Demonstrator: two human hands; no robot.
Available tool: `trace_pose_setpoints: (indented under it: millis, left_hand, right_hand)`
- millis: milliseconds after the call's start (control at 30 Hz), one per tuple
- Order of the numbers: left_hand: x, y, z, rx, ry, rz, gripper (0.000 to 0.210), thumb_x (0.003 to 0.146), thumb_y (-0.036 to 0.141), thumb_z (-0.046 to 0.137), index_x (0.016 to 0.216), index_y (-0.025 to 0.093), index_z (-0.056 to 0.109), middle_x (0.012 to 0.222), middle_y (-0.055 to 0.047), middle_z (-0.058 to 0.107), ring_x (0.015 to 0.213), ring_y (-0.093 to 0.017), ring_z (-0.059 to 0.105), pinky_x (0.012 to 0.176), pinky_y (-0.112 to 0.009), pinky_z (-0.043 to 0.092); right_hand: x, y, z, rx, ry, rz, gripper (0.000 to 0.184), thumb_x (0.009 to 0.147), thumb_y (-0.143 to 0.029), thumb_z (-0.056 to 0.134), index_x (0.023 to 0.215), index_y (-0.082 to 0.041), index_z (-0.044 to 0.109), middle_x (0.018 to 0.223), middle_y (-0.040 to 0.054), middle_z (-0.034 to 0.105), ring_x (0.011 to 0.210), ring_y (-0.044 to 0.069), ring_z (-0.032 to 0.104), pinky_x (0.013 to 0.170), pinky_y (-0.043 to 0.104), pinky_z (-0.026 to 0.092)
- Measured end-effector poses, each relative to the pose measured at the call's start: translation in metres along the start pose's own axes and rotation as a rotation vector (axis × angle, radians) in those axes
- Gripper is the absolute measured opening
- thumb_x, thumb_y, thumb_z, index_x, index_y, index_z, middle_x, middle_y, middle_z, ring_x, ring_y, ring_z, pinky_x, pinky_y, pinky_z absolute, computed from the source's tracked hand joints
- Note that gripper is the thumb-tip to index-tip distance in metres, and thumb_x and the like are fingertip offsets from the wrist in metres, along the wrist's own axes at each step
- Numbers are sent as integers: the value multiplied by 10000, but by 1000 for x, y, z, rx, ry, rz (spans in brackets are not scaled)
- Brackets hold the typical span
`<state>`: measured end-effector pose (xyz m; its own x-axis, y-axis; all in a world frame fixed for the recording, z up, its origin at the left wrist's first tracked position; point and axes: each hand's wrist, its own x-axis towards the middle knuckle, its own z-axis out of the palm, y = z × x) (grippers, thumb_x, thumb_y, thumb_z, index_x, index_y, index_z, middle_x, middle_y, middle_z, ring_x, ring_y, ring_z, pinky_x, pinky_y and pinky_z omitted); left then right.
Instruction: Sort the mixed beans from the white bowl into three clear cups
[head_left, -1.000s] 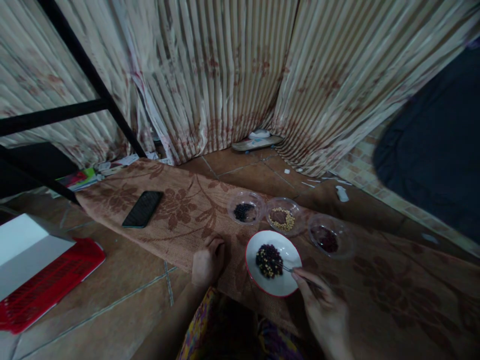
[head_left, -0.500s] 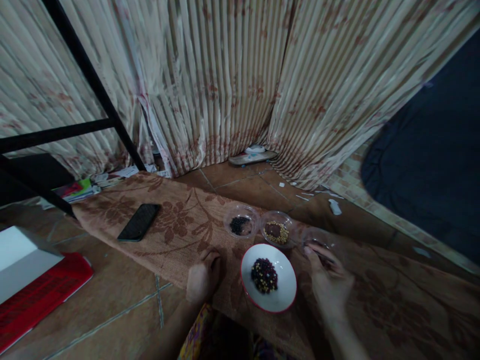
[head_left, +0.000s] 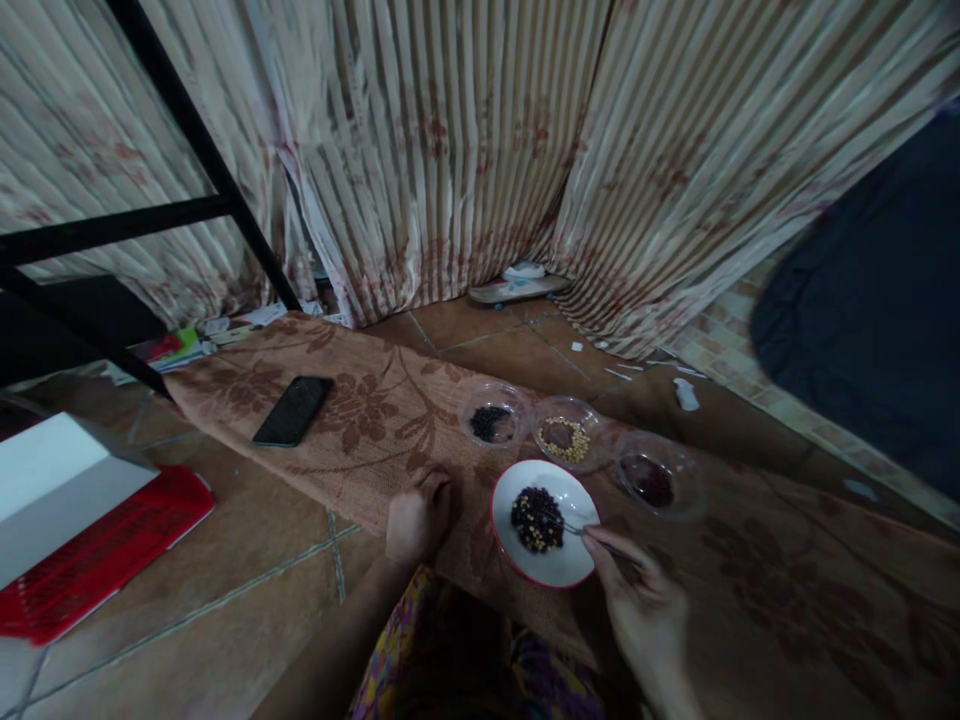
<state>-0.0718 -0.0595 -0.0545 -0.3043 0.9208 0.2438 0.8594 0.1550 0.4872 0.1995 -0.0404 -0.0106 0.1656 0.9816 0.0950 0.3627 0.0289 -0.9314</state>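
Note:
In the head view my right hand (head_left: 641,600) is closed on thin metal tweezers (head_left: 574,528), whose tips reach into the white bowl with a red rim (head_left: 577,490). Inside the bowl lies a mixed heap of dark, reddish and yellow beans (head_left: 536,520). My left hand (head_left: 418,515) rests on the cloth left of the bowl, its fingers curled into a loose fist with nothing visible in it. Behind the bowl stand clear round containers: one with black beans (head_left: 489,423), one with yellow beans (head_left: 571,445), and one with dark red beans (head_left: 651,482).
A brown patterned cloth (head_left: 375,450) covers the long low surface. A black phone (head_left: 294,411) lies on its left part. A red and white box (head_left: 112,560) stands on the tiled floor at left. A black metal frame (head_left: 187,125) and striped curtains (head_left: 465,150) are behind.
My right hand has moved left from the dark red beans' container to the bowl, bringing the tweezers over the heap. My left hand stays on the cloth. The view has shifted slightly.

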Motion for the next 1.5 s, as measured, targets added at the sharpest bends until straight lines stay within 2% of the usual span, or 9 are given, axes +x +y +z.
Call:
trace_pose_setpoints:
  millis: [167,267,400,733,1033,1233,1500]
  left_hand:
    - [-1,-1,2,-5,8,2,182,948,229,495,954,231,677,1047,-28,713,886,-154,687,760,-239,523]
    - [-1,-1,2,-6,10,8,174,946,236,502,965,235,674,1060,-22,711,904,-159,686,761,-244,527]
    - [-1,0,1,-16,10,3,169,944,230,506,968,232,673,1058,-22,704,921,-159,682,786,-247,528]
    - [-1,1,-1,-44,-5,12,158,945,216,503,951,229,661,1069,-23,689,922,-149,671,804,-238,526]
    - [-2,-1,1,-11,-10,-2,155,949,232,505,965,227,659,1074,-25,682,874,-142,672,737,-228,510]
    - [-1,0,0,-43,-2,12,153,944,226,506,957,224,658,1065,-27,684,898,-144,672,773,-235,516]
    - [-1,0,1,-28,7,-3,175,949,230,500,954,225,674,1058,-26,693,865,-146,681,743,-237,523]
  right_hand:
    - [3,5,15,30,-41,-74,289,744,-479,719,842,-211,768,914,83,768,846,231,717,761,343,571]
    - [5,8,20,30,-62,-106,289,767,-471,704,864,-206,764,945,91,762,889,234,706,807,363,559]
    - [5,9,23,19,-93,-130,269,785,-457,696,866,-208,757,947,83,754,915,227,693,870,379,536]
    - [8,6,26,-15,-95,-207,239,805,-436,688,850,-211,758,919,70,754,875,209,692,831,341,533]
    - [8,12,27,-6,-104,-203,238,806,-438,696,883,-221,755,960,73,752,911,217,692,853,355,537]
    - [9,11,28,-9,-92,-193,234,800,-439,698,866,-222,755,941,71,753,894,216,693,848,359,537]
    - [11,-2,13,27,1,-30,308,736,-481,742,875,-206,762,902,74,767,817,222,709,760,328,555]
